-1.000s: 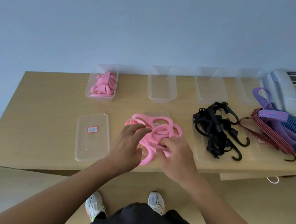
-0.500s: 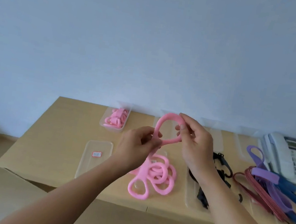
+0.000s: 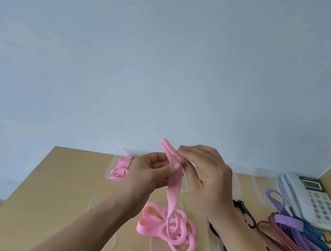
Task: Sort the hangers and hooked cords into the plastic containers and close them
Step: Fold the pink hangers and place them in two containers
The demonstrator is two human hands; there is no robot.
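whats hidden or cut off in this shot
Head view:
- black hooked cords: mostly behind the right forearm.
- pink pieces in the back container: partly behind the left hand; count unclear.
- blue striped cords: cut off by the right edge.
- telephone keys: too small to read.

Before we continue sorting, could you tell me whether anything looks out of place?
Only the white desk telephone, unrelated to the sorting: the loop of the purple elastic hooked cord lies against it. Nothing looks spilled or damaged.
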